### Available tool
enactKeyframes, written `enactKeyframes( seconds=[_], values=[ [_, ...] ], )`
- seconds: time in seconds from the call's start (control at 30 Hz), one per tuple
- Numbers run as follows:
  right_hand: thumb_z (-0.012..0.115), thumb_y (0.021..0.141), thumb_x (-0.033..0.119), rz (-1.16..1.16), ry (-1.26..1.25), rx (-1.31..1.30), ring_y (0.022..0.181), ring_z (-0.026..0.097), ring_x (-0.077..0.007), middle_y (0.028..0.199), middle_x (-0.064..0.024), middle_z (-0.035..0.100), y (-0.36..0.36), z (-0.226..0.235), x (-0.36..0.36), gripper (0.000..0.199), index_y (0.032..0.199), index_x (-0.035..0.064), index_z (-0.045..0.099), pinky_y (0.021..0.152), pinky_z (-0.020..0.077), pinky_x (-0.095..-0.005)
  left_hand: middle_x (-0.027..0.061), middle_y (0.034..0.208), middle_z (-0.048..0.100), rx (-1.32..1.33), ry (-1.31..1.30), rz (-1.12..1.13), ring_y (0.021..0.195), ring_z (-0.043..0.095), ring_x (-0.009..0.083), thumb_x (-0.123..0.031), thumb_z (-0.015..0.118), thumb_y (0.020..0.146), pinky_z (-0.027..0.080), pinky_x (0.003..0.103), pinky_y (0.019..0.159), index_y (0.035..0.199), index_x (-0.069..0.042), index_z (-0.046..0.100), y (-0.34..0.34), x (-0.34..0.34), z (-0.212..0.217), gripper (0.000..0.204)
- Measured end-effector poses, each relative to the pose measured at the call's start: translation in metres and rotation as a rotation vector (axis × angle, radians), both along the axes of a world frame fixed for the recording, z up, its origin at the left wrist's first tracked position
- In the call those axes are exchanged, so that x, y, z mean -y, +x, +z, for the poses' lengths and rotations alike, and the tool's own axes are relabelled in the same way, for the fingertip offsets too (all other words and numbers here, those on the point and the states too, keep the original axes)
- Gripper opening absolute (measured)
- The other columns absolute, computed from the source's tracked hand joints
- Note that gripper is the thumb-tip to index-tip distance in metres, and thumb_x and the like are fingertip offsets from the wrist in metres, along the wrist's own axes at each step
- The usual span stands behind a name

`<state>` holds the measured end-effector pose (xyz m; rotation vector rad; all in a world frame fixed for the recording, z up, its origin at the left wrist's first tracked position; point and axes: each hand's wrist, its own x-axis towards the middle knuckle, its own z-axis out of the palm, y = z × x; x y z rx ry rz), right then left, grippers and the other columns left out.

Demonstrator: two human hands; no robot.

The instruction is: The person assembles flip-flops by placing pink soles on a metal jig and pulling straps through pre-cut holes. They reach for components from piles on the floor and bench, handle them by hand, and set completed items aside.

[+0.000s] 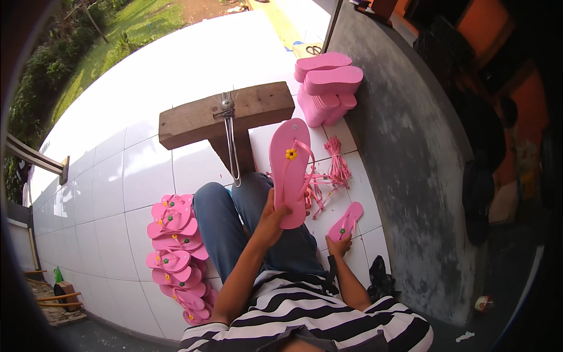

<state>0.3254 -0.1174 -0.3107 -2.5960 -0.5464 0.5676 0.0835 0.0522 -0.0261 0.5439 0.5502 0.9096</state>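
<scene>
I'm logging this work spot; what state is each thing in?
Yellow-flowered sandal: strapped, in left hand
Green-flowered sandal: strapped, in right hand
Sandals at left: strapped, overlapping
Soles: stacked, strapless
Straps: loose, unattached
Wooden stand: upright, metal piece on top
Black plastic: crumpled

1. A sandal pile [179,276] lay left of the legs [217,220].
2. The stand [193,121] stood before them.
3. Sole stacks [334,81] stood right of the stand, beside the wall [410,170].
4. Strap bundles [336,161] lay between those stacks and the right hand [339,246].
</scene>
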Motion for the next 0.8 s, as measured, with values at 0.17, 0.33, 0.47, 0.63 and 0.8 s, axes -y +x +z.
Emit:
enactKeyframes(
  seconds=[0.17,0.33,0.47,0.63,0.8],
  values=[
    [0.082,0.074,0.027,0.015,0.676,-0.444,0.126,0.043,-0.0356,0.137,-0.0242,0.039,-0.003,0.090,-0.020,0.110,0.153,0.0106,0.006,0.108,0.0355,-0.0473,0.0178,0.127,0.056,0.006,-0.101,0.102,0.103,0.065,0.0276,-0.019,0.048,0.098,0.055,0.041,0.091,0.147,-0.008,0.029,0.009,-0.020,-0.013,0.054],
    [0.081,0.068,0.019,0.498,0.814,-0.194,0.124,0.042,-0.0336,0.137,-0.0224,0.038,-0.025,0.254,-0.032,0.112,0.152,0.0050,0.007,0.106,0.0378,-0.0463,0.0151,0.126,0.057,0.144,-0.195,-0.003,0.102,0.066,0.0263,-0.036,0.043,0.104,0.054,0.041,0.091,0.145,-0.007,0.035,0.016,-0.023,-0.017,0.051],
    [0.081,0.063,0.017,0.846,0.571,0.285,0.123,0.042,-0.0365,0.140,-0.0235,0.035,-0.037,0.313,-0.032,0.103,0.146,-0.0041,0.025,0.105,0.0385,-0.0475,0.0139,0.131,0.056,0.020,-0.056,0.037,0.113,0.061,0.0262,-0.044,0.041,0.104,0.050,0.040,0.099,0.143,-0.004,0.039,0.018,-0.018,-0.022,0.056],
    [0.083,0.061,0.015,0.873,0.502,0.180,0.129,0.038,-0.0398,0.139,-0.0227,0.035,-0.062,0.309,-0.035,0.097,0.142,-0.0062,0.035,0.105,0.0397,-0.0470,0.0130,0.138,0.053,-0.048,-0.171,0.003,0.129,0.051,0.0256,-0.043,0.041,0.104,0.043,0.037,0.107,0.146,-0.001,0.038,0.017,-0.013,-0.020,0.059],
    [0.085,0.067,0.020,0.751,0.705,-0.050,0.129,0.042,-0.0387,0.137,-0.0221,0.035,-0.090,0.301,-0.065,0.096,0.144,-0.0064,0.033,0.106,0.0402,-0.0463,0.0106,0.132,0.056,-0.339,0.281,-0.131,0.122,0.052,0.0175,-0.042,0.047,0.103,0.041,0.033,0.105,0.142,0.000,0.042,0.004,0.000,-0.015,0.057]
  ],
)
